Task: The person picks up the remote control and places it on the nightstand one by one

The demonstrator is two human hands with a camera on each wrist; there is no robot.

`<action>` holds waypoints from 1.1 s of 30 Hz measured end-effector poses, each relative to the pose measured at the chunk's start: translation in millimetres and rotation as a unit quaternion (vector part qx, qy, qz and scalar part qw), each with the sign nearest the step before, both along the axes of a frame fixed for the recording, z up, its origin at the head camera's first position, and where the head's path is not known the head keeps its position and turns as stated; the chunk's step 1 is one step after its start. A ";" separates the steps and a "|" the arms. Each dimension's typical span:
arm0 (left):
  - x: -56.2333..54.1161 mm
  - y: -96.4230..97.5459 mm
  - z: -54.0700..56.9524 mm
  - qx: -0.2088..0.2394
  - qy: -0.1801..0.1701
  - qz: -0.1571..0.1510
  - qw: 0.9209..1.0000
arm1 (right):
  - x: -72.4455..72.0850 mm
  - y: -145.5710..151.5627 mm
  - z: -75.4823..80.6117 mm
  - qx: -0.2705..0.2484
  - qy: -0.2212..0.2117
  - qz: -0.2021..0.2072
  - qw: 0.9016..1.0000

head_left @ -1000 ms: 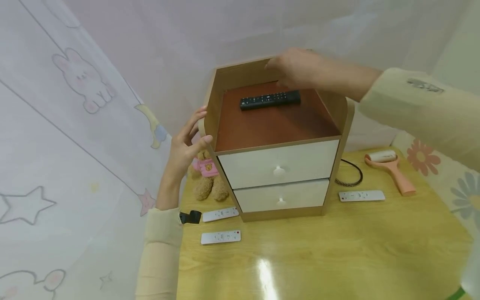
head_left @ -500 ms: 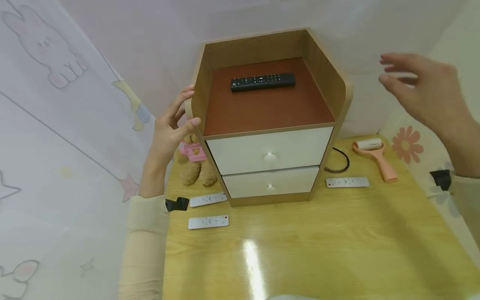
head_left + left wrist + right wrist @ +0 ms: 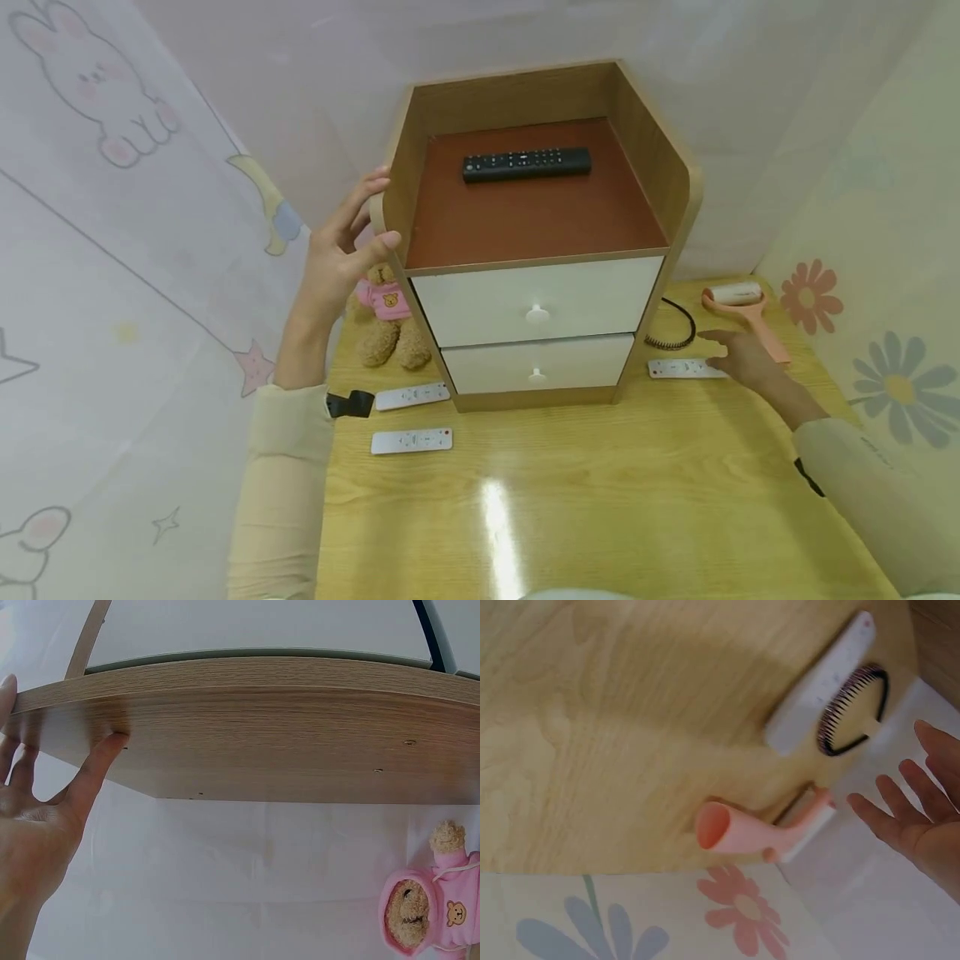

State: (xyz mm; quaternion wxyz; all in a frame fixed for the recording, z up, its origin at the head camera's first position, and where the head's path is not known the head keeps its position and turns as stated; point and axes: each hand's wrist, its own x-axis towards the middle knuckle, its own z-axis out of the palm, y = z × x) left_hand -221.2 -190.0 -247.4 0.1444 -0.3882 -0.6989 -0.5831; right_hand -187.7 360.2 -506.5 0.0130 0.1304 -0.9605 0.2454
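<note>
My left hand (image 3: 330,267) rests against the upper left side panel of a small wooden cabinet (image 3: 539,404) with two white drawers. In the left wrist view, a fingertip touches the panel's outer face. A black remote control (image 3: 527,165) lies on the cabinet's brown top shelf. My right hand (image 3: 746,364) holds nothing, its fingers spread beside the right end of a white remote control (image 3: 678,368). Whether they touch it, I cannot tell. Near that hand lie a black toothed headband (image 3: 832,724) and a lint roller (image 3: 754,834) with a peach handle.
Left of the cabinet sits a teddy bear (image 3: 390,302) in a pink top, partly hidden. Two white remotes lie there, an upper one (image 3: 412,397) and a lower one (image 3: 412,441). Everything stands on a yellow wooden table (image 3: 600,492), with patterned cloth walls around it.
My right hand has moved from above the cabinet's shelf, out to the right, then down to the white remote. My left hand has stayed on the side panel. The head view has shifted slightly.
</note>
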 end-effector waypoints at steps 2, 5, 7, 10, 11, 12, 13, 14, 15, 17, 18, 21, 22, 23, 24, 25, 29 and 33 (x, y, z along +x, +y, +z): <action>-1.1 -0.4 0.7 0.005 -0.002 -0.001 1.000 | -5.3 1.7 -18.0 0.017 -0.043 -0.009 0.999; -1.9 -0.9 1.3 0.006 -0.002 -0.001 1.000 | -10.8 6.2 -36.6 0.047 -0.073 -0.016 0.996; -1.0 -1.2 1.4 0.008 -0.008 0.003 1.000 | -12.9 8.0 -44.6 0.054 -0.088 -0.017 0.994; 0.2 -1.9 1.6 0.005 -0.010 0.002 1.000 | -14.6 7.8 -52.9 0.048 -0.112 -0.015 0.992; 0.5 -2.1 1.5 0.006 -0.015 0.001 1.000 | -14.9 6.9 -54.3 0.045 -0.117 -0.018 0.992; 0.5 -2.0 1.6 0.007 -0.016 0.000 1.000 | -15.1 6.3 -55.1 0.043 -0.121 -0.020 0.992; 0.3 -2.1 1.6 0.007 -0.015 -0.002 1.000 | -15.7 5.7 -56.1 0.043 -0.124 -0.022 0.991; 0.2 -2.3 1.6 0.008 -0.015 -0.003 1.000 | -16.1 5.4 -56.8 0.046 -0.119 -0.023 0.992; 0.1 -2.5 1.6 0.009 -0.013 -0.003 1.000 | -16.6 5.1 -57.5 0.051 -0.114 -0.023 0.992; -0.3 -2.9 1.1 0.016 -0.014 -0.002 1.000 | -17.7 4.8 -59.4 0.056 -0.106 -0.019 0.993; -0.6 -3.3 0.9 0.015 -0.010 -0.002 1.000 | -18.1 5.1 -60.9 0.059 -0.101 -0.016 0.993; -0.8 -4.1 -0.1 0.019 -0.026 -0.011 0.999 | -18.0 6.6 -66.5 0.063 -0.088 -0.008 0.994; -1.0 -4.1 -0.4 0.022 -0.038 -0.014 0.999 | -17.5 7.3 -68.4 0.061 -0.086 -0.007 0.994; -1.2 -4.0 -0.5 0.019 -0.041 -0.016 0.999 | -16.7 8.2 -70.2 0.060 -0.082 -0.005 0.995; -1.1 -4.1 -0.6 0.017 -0.047 -0.017 0.999 | -16.1 9.1 -72.1 0.059 -0.079 -0.003 0.995; -1.2 -4.1 -0.6 0.016 -0.052 -0.016 0.998 | -15.6 10.2 -74.0 0.058 -0.074 0.001 0.996; -0.7 -3.2 0.2 0.004 -0.045 -0.006 0.999 | -13.2 12.6 -78.2 0.059 -0.049 0.015 0.997; 0.3 -2.7 0.3 0.007 -0.047 -0.004 0.999 | -9.7 13.2 -78.8 0.064 -0.038 0.021 0.997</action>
